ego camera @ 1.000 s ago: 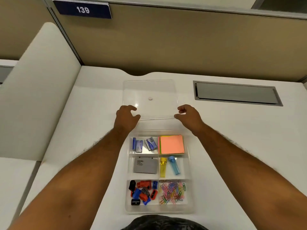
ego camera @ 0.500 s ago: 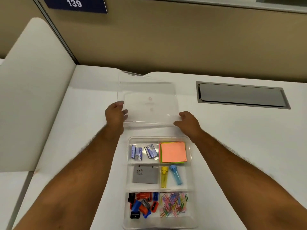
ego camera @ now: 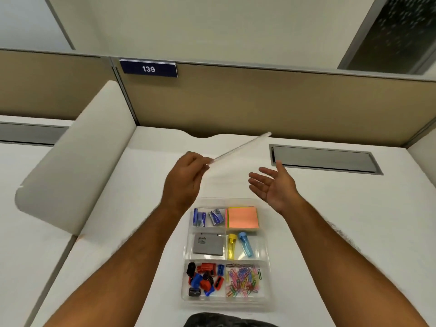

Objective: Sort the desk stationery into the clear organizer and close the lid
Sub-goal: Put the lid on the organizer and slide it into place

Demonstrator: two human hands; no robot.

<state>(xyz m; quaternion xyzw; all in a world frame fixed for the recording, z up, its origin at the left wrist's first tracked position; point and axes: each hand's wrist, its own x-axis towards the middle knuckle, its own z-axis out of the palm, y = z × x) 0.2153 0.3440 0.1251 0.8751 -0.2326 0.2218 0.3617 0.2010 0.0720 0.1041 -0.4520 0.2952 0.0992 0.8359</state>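
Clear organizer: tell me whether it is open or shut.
Open. The clear organizer has nothing over its compartments; the lid is in the air, seen edge-on, pinched by the left hand.

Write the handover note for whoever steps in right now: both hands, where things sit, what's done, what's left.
Left hand: pinching one end of the clear lid, held in the air edge-on beyond the organizer.
Right hand: open, palm up, empty.
Organizer: on the desk, uncovered. Six compartments filled: staple boxes, sticky notes, grey box, yellow and blue tubes, sharpeners, paper clips.
Done: sorting; no loose stationery visible.
Left: lay the lid flat over the organizer and close it.
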